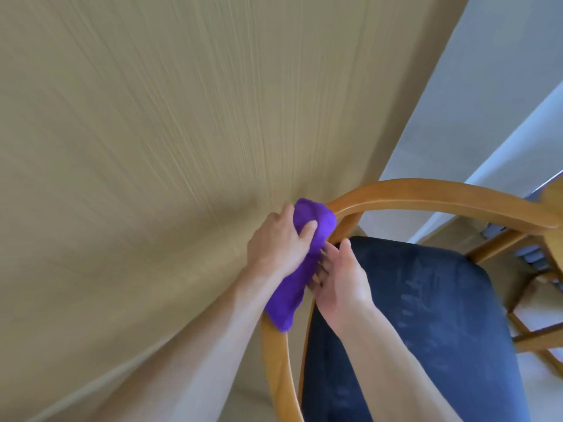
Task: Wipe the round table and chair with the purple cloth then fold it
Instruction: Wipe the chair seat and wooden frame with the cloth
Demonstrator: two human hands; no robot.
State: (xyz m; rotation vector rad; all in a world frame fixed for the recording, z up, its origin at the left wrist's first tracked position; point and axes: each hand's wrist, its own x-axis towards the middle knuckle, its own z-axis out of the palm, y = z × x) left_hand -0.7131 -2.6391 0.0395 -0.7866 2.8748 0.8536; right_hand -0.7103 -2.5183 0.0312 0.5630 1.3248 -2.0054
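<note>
Left hand [275, 242] is on top of the purple cloth [300, 263], thumb and fingers curled over its bunched upper end, gripping it and pressing it onto the wooden frame of the chair [426, 193] right at the corner where the curved top rail meets the side rail. Cloth is draped lengthwise along that side rail, running from under the left hand down toward the person, w/ its lower end hanging over the rail just below the left wrist. Right hand [341, 278] sits just right of the cloth, close beside the left hand; fingers fairly straight and pointing at the cloth's edge, fingertips touching or tucked against cloth and rail, can't tell exactly which, and no clear grip on anything. Chair's dark blue padded seat [426, 315] is directly under and right of the right hand and forearm. The curved wooden rail arcs away from the hands toward the right. Left of and beyond the left hand is a beige textured wall [152, 117], blurred by motion. Far right of the hands, past the chair, is a pale blue-white surface [502, 71] and, lower down, more wooden legs and rungs [530, 330]. Round desk isn't identifiable here.
</note>
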